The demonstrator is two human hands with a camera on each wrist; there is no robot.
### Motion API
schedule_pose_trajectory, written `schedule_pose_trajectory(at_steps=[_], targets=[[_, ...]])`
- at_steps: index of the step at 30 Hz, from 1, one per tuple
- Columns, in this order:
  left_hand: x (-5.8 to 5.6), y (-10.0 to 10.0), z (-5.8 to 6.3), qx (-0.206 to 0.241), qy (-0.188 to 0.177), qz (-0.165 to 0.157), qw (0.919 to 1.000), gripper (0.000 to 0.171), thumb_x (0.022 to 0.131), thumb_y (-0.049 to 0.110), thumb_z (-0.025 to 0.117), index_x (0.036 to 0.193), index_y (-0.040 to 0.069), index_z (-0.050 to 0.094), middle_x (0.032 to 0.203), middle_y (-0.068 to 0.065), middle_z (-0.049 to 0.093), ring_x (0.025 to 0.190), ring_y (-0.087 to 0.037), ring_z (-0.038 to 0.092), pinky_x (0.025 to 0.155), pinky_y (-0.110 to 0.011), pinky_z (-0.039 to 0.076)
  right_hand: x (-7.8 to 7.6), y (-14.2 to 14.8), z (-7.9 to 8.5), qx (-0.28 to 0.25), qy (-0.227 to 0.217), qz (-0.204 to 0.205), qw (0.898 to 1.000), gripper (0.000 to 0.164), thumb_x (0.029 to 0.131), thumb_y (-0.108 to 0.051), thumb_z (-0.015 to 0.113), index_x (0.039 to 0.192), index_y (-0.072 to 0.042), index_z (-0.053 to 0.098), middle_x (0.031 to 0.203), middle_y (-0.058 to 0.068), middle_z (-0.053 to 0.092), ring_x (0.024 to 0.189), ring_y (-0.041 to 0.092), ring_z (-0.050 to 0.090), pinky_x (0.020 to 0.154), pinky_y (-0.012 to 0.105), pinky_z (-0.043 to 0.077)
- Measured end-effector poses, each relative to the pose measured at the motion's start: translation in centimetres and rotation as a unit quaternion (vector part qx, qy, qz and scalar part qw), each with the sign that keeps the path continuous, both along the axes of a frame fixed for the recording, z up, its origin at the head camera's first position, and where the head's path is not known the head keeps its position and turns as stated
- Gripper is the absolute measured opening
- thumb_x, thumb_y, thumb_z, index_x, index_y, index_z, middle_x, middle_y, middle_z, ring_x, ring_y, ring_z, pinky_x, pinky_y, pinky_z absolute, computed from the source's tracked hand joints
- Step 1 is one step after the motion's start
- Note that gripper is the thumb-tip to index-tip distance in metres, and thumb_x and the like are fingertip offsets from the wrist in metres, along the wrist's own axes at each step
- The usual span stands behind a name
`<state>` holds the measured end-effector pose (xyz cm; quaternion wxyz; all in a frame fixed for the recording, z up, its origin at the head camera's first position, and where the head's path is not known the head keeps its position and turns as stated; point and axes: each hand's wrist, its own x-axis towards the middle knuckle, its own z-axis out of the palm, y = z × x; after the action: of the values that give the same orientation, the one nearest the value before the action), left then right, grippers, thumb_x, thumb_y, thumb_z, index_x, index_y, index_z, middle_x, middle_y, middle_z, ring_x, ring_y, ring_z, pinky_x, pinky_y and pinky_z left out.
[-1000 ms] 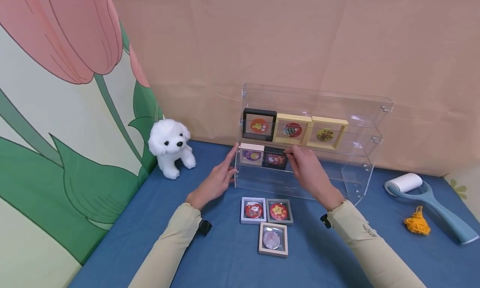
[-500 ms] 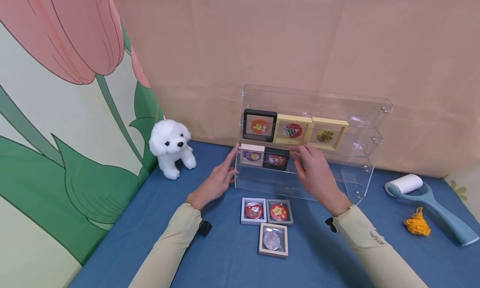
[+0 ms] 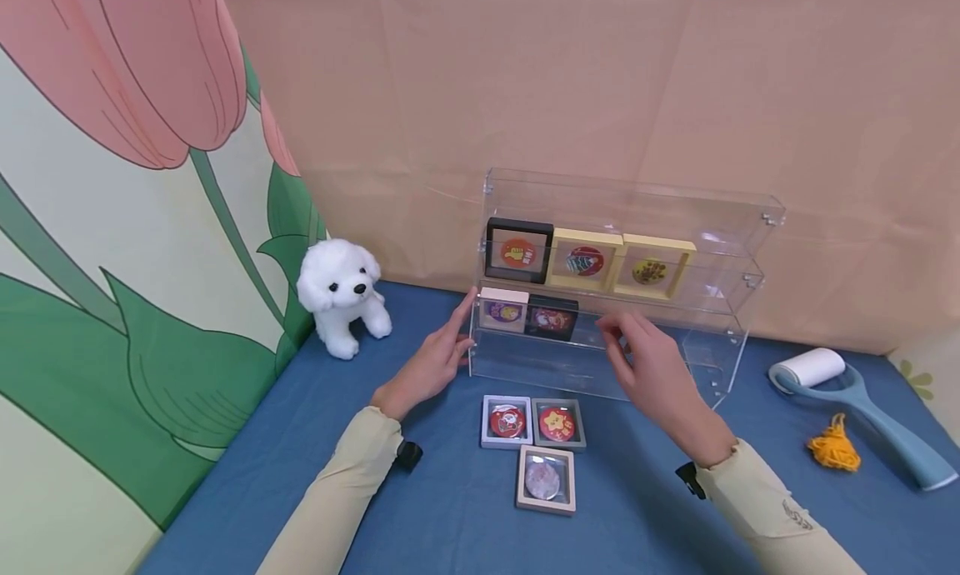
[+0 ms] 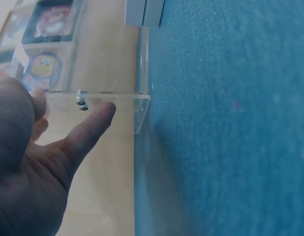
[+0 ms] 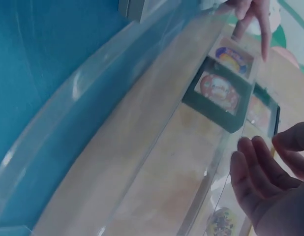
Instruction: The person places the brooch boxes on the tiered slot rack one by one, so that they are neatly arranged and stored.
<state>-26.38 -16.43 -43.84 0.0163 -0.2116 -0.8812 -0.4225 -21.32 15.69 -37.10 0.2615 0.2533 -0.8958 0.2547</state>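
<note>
A clear acrylic display rack [image 3: 600, 383] stands on the blue cloth. My left hand [image 3: 429, 367] rests against its left side panel, fingers extended. On the middle tier a pale pink frame [image 3: 503, 310] and a black frame [image 3: 552, 318] stand side by side, each with a round badge inside. My right hand [image 3: 651, 367] hovers in front of that tier, right of the black frame and apart from it. Its fingers are loosely bent and hold nothing, as the right wrist view also shows. Above stand another black frame [image 3: 519, 252] and two yellow frames [image 3: 585, 259].
Three framed badges lie flat before the rack: a white one [image 3: 507, 422], a grey one [image 3: 558, 424] and a beige one [image 3: 546, 480]. A white plush dog [image 3: 343, 296] sits to the left. At right lie a lint roller [image 3: 862, 404] and orange yarn [image 3: 834, 444].
My right hand has let go of the black frame on the middle tier and drawn back to the right and down. The left hand has stayed at the rack's side.
</note>
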Motion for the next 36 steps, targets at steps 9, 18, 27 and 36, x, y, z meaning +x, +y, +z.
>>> schedule_pose_trajectory(at_steps=[9, 18, 27, 36], targets=[[0.0, 0.0, 0.0, -0.001, 0.003, 0.0, 1.0, 0.096, 0.105, 0.004, 0.053, 0.155, 0.057, -0.009, 0.168, -0.002, 0.016, 0.124, -0.032, 0.059, 0.09, -0.039, 0.058, 2.2, 1.1, -0.9, 0.027, -0.074, 0.017, 0.997, 0.017, 0.096, -0.005, 0.069, 0.113, -0.008, 0.067, 0.099, 0.001, 0.066, 0.081, 0.012, 0.058, 0.063, 0.033, 0.058], [0.0, 0.0, -0.1, 0.002, 0.003, -0.001, 1.0, 0.096, 0.105, 0.002, 0.052, 0.155, 0.057, -0.008, 0.168, -0.002, 0.016, 0.122, -0.03, 0.06, 0.09, -0.038, 0.058, 3.2, 3.1, -3.1, 0.058, -0.129, 0.068, 0.988, 0.018, 0.095, -0.009, 0.072, 0.111, -0.014, 0.067, 0.1, -0.004, 0.065, 0.077, 0.003, 0.055, 0.064, 0.025, 0.056], [0.1, 0.0, -0.2, 0.008, -0.008, 0.005, 0.9999, 0.096, 0.105, 0.003, 0.052, 0.154, 0.06, -0.008, 0.168, -0.002, 0.017, 0.123, -0.031, 0.059, 0.089, -0.038, 0.058, 4.0, 4.5, -4.9, 0.064, -0.198, 0.103, 0.973, 0.025, 0.095, -0.012, 0.072, 0.12, -0.011, 0.064, 0.11, 0.0, 0.066, 0.087, 0.007, 0.059, 0.068, 0.03, 0.058], [0.0, 0.0, -0.1, 0.012, -0.004, -0.001, 0.9999, 0.097, 0.104, 0.002, 0.053, 0.155, 0.059, -0.007, 0.168, -0.002, 0.016, 0.124, -0.031, 0.059, 0.09, -0.038, 0.058, 4.3, 6.0, -6.5, 0.1, -0.234, 0.09, 0.963, 0.035, 0.095, -0.024, 0.074, 0.125, -0.01, 0.063, 0.115, -0.002, 0.063, 0.098, 0.015, 0.061, 0.077, 0.037, 0.057]])
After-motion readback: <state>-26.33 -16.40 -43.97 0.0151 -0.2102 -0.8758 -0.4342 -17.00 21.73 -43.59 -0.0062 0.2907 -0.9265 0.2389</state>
